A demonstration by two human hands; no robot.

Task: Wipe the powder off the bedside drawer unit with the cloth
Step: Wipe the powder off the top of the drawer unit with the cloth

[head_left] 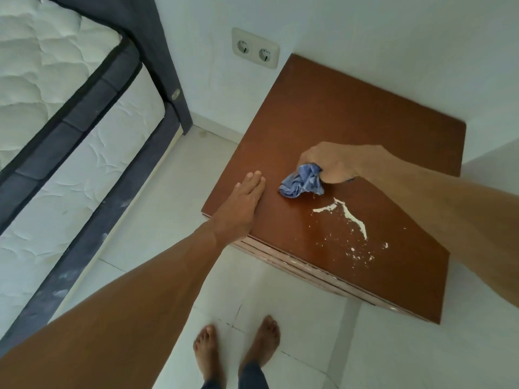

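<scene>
While bare feet (237,352) stand on the pale floor tiles (303,327) nearest the camera, the work lies just above them on the brown top of the bedside drawer unit (351,130). The powder (354,220) is a thin white streak with loose flecks scattered toward the front edge, on the near side of the right hand's knuckles and just short of the cloth.

The left hand (241,203) lies flat and open, fingers together, palm over the unit's left edge, fingertips well to the left of the powder; it seems to be steadying the unit. The right hand (331,164) is closed in a fist around the blue cloth (302,183), which bunches out below and left of its fingers and rests on the wood beside the far end of the streak.

To do this stroke well, I would judge that the cloth should be spread flatter under the fingers, pressed down, and drawn through the streak, gathering the flecks inward so none spill over the front edge. Farther off, behind the knuckles, the wood looks clean up to the wall and its double socket (255,49).
</scene>
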